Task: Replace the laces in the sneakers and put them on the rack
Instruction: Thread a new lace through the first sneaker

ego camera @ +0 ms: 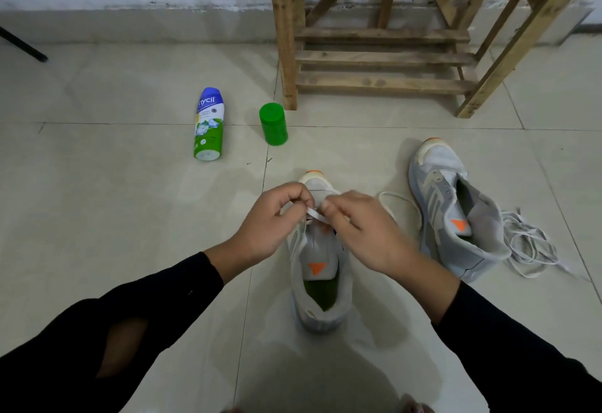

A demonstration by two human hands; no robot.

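Early stage, likely: left hand and right hand are pinching the white lace over the toe end of the near sneaker; right sneaker lying unlaced, rack waiting.

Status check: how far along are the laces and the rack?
Done: the second sneaker looks stripped, eyelets bare, loose laces beside it. In hand: left hand and right hand pinch a white lace over the near sneaker. Left: lacing both, then the rack, which holds neither.
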